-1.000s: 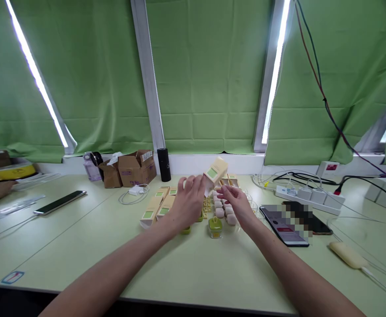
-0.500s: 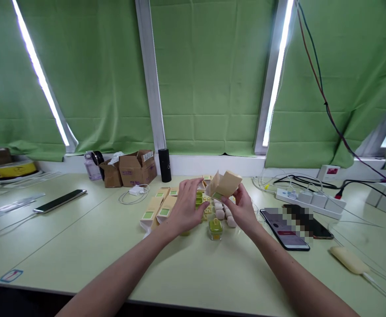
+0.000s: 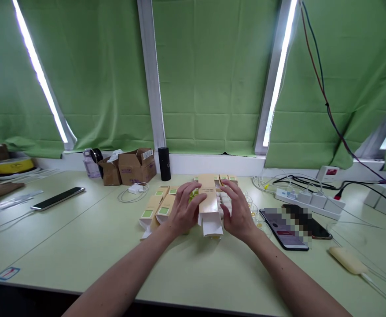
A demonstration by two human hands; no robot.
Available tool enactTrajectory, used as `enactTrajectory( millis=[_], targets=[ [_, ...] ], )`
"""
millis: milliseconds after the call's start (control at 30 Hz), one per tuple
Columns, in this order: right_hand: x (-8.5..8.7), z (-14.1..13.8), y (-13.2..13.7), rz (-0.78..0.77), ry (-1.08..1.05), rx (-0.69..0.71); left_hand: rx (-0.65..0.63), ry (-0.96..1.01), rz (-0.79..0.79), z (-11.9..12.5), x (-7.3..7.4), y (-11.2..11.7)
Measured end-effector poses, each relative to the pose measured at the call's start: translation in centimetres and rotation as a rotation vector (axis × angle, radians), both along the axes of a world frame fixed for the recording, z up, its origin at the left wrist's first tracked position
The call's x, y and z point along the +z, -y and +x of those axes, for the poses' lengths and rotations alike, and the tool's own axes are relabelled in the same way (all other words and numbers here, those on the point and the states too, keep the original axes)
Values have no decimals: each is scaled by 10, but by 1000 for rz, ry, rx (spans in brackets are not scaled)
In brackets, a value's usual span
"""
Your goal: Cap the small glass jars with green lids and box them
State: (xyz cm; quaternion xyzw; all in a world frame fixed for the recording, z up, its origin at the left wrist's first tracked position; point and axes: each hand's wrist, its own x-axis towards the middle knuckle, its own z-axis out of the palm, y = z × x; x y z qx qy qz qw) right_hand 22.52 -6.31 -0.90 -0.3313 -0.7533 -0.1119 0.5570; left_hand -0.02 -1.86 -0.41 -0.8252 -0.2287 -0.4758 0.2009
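A cream cardboard box (image 3: 208, 200) is upright or slightly tilted in front of me, its white end flaps hanging open towards me. My left hand (image 3: 186, 206) grips its left side with thumb and fingers. My right hand (image 3: 237, 211) is beside the right edge, fingers curved and apart; whether a fingertip touches the box I cannot tell. White rounded pieces (image 3: 225, 200) show between the box and my right hand. Several more cream boxes with green labels (image 3: 164, 211) lie left of my left hand. Green pieces behind the box are mostly hidden.
Two phones (image 3: 283, 231) and a power strip (image 3: 311, 198) with cables lie to the right. Small clear containers (image 3: 262, 224) are near them. Brown cartons (image 3: 137, 166) and a black cylinder (image 3: 164, 164) stand behind. Another person's hand (image 3: 1, 193) rests at far left.
The box has moved down and left and turned, its flaps now facing me. My left hand has taken hold of it; my right hand has loosened. Another person's hand has appeared at far left.
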Motion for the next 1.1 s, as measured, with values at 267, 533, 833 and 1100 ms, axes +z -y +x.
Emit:
enactTrajectory(
  millis=[267, 533, 833, 1100],
  targets=[
    [2, 3, -7, 80, -66, -121, -36, 32, 105, -3, -3, 2],
    [3, 2, -7, -7, -143, -144, -371, 361, -305, 6, 2, -2],
    [4, -1, -4, -184, -264, -4, -667, 717, -1022, 12, -3, -7],
    [7, -6, 4, -325, -183, 259, -654, 783, -1207, 17, 9, 8]
  ],
)
